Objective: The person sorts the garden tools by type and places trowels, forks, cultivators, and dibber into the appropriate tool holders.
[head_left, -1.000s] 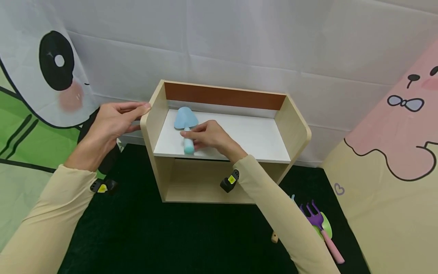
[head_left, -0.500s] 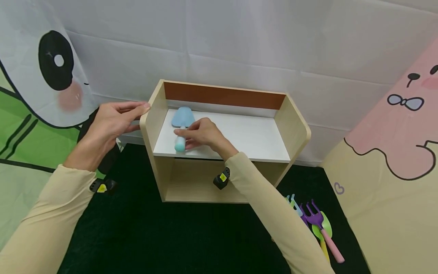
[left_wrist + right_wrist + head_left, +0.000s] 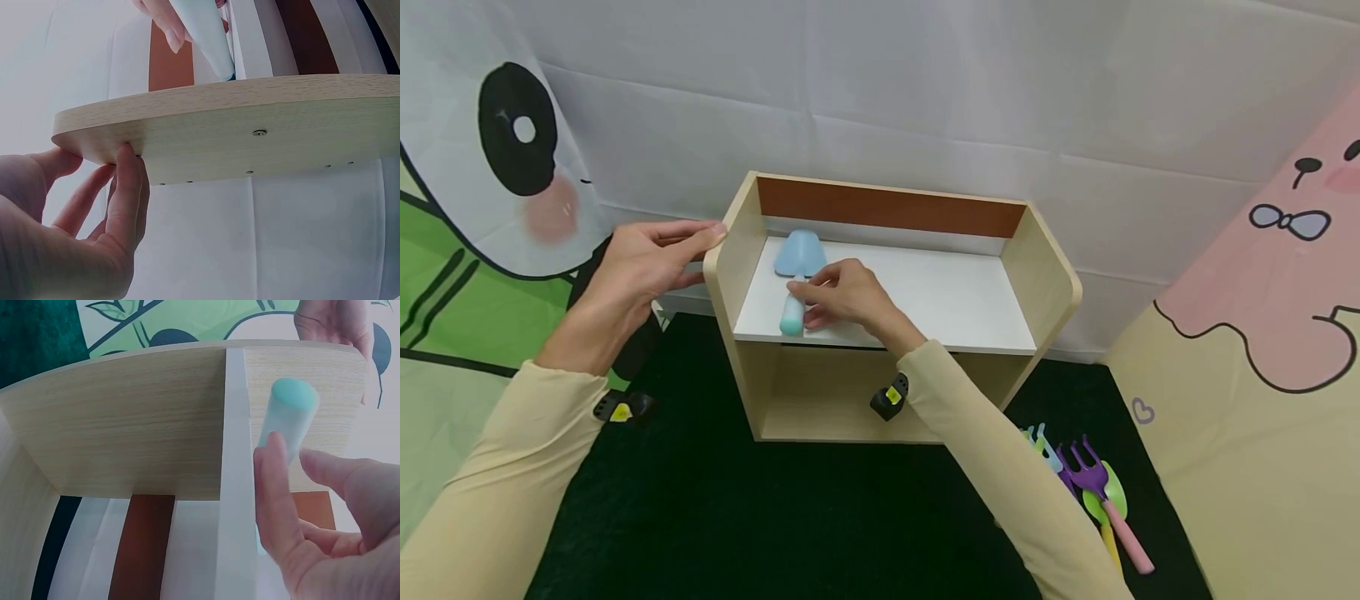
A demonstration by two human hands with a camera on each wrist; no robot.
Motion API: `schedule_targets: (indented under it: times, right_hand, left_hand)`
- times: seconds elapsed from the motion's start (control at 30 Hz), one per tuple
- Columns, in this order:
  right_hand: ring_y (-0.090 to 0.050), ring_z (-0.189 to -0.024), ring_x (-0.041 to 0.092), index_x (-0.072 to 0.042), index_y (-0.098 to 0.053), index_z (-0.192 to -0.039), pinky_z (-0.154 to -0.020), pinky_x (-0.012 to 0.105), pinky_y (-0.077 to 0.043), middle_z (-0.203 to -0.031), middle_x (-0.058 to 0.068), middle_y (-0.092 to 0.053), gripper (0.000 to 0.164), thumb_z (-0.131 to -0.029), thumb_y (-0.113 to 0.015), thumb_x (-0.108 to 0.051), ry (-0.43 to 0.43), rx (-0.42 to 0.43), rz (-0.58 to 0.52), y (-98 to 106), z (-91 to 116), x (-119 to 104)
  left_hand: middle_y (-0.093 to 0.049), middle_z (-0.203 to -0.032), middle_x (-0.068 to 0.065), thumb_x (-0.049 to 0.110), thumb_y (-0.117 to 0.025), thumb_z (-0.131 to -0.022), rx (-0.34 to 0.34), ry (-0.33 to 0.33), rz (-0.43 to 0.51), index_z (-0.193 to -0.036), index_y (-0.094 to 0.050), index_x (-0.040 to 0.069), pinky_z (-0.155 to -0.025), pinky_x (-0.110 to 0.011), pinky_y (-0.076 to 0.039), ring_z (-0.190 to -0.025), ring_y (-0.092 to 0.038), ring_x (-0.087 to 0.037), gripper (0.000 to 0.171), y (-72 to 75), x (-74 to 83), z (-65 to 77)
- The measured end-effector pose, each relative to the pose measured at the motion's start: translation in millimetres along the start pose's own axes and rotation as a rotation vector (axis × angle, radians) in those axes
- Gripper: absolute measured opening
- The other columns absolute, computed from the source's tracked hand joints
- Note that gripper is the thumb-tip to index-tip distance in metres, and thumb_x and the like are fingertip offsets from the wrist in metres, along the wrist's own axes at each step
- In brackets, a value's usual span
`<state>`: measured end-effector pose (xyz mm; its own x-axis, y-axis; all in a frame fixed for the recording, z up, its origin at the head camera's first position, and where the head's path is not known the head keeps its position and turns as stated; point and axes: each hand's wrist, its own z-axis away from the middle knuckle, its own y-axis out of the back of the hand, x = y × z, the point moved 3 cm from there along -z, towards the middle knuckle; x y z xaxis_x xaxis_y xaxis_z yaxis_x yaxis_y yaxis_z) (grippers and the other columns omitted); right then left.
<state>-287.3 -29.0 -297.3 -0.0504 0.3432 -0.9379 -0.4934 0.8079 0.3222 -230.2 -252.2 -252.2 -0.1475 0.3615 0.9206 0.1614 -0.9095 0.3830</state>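
A small garden trowel (image 3: 800,252) has a light blue blade and a pale handle with a teal end. It is at the left of the white upper board of a light wooden shelf unit (image 3: 1041,275), blade toward the back. My right hand (image 3: 850,296) pinches its handle between thumb and fingers. In the right wrist view the handle end (image 3: 295,394) points up past the fingertips. My left hand (image 3: 647,258) holds the front edge of the left side panel (image 3: 206,119), fingertips against its outer face.
On the dark green cloth (image 3: 760,525) at the right lie several garden tools, among them a purple fork with a pink handle (image 3: 1127,533) and a green-headed tool with a yellow handle (image 3: 1108,546). My right sleeve hides part of this pile. A pale sheet (image 3: 910,92) hangs behind the shelf.
My right hand has shifted the trowel slightly left toward the side panel, and the handle end has swung left. Over the last half second it barely moves. My left hand stays in place.
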Motion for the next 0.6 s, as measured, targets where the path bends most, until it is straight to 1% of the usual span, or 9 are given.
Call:
schedule_targets:
  times: [0.1,0.3,0.47,0.6]
  right_hand:
    - [-0.070,-0.068,0.023,0.001,-0.062,-0.110,-0.064,0.029,-0.058,-0.087,0.013,-0.067,0.039,-0.087,-0.070,-0.029,0.018,-0.002,0.017,2,4,1]
    - [-0.070,-0.070,0.018,-0.004,-0.061,-0.114,-0.071,0.026,-0.057,-0.094,0.010,-0.066,0.039,-0.088,-0.069,-0.032,0.062,-0.028,0.102,8,14,3]
    - [-0.070,-0.076,0.017,-0.006,-0.060,-0.117,-0.076,0.027,-0.056,-0.104,0.010,-0.063,0.040,-0.088,-0.068,-0.033,0.078,-0.046,0.131,16,23,7]
    - [-0.069,-0.080,0.017,-0.007,-0.060,-0.118,-0.076,0.027,-0.056,-0.106,0.009,-0.064,0.039,-0.089,-0.067,-0.033,0.102,-0.051,0.127,22,28,10]
  left_hand:
    - [-0.044,-0.142,-0.009,0.064,-0.063,-0.075,0.000,-0.001,0.006,-0.134,-0.056,0.020,-0.096,-0.045,-0.047,-0.125,-0.043,-0.027,0.074,-0.1,0.1,0.3]
    - [-0.045,-0.141,-0.009,0.063,-0.063,-0.076,0.001,-0.008,0.011,-0.134,-0.056,0.020,-0.096,-0.044,-0.047,-0.124,-0.044,-0.026,0.073,0.1,0.1,0.6]
    - [-0.045,-0.141,-0.009,0.063,-0.063,-0.076,0.001,-0.009,0.014,-0.134,-0.056,0.020,-0.097,-0.045,-0.046,-0.124,-0.045,-0.026,0.073,-0.2,0.2,0.6]
    - [-0.045,-0.142,-0.008,0.063,-0.063,-0.076,-0.001,-0.007,0.017,-0.135,-0.055,0.020,-0.097,-0.045,-0.046,-0.125,-0.044,-0.026,0.073,-0.3,-0.1,0.7]
